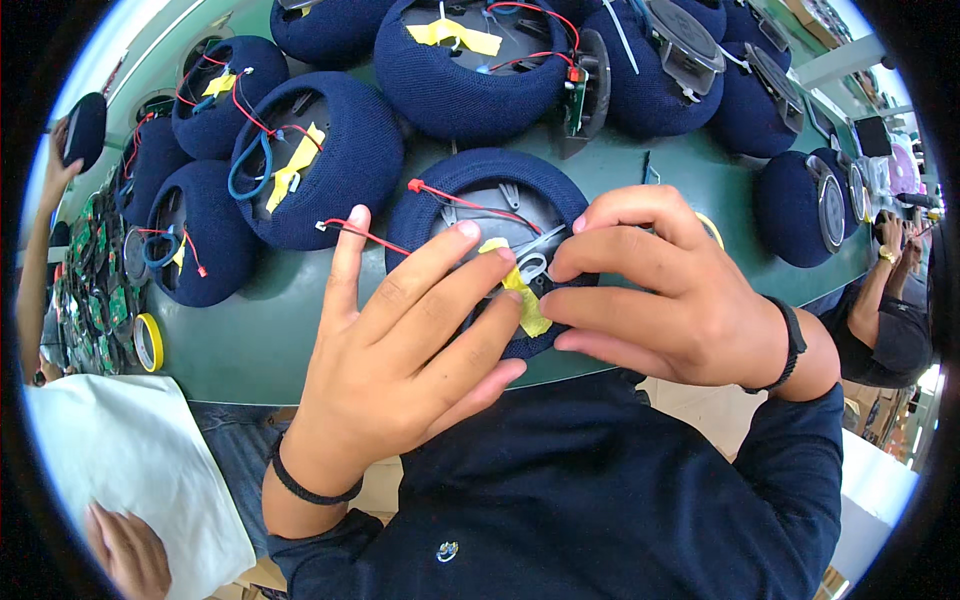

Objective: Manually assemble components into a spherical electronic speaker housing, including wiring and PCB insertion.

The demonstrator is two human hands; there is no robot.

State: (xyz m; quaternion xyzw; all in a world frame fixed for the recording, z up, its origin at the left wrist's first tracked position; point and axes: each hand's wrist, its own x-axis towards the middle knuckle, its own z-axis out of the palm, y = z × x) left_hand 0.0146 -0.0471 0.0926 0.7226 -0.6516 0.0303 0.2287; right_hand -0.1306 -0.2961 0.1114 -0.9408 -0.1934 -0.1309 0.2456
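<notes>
A round shell (487, 165) covered in dark blue knit fabric lies on the table before me, its hollow side up. Inside it, a strip of yellow tape (528, 305) crosses a pale looped cable tie (535, 266). My left hand (400, 340) is spread over the shell's left part, fingertips on or just above the tape. From the right, my right hand (670, 285) curves over the rim, fingers apart and tips close to the loop. Red and black wires (480, 202) end in a red connector; another wire with a white connector (322, 225) runs under my left fingers.
Similar blue shells (355, 140) crowd the green table (690, 240), some with black parts (685, 45) attached. Yellow tape rolls (149, 342) and a pile of green circuit boards (95, 270) lie at left. Other people are on both sides; one hand (130, 550) is at lower left.
</notes>
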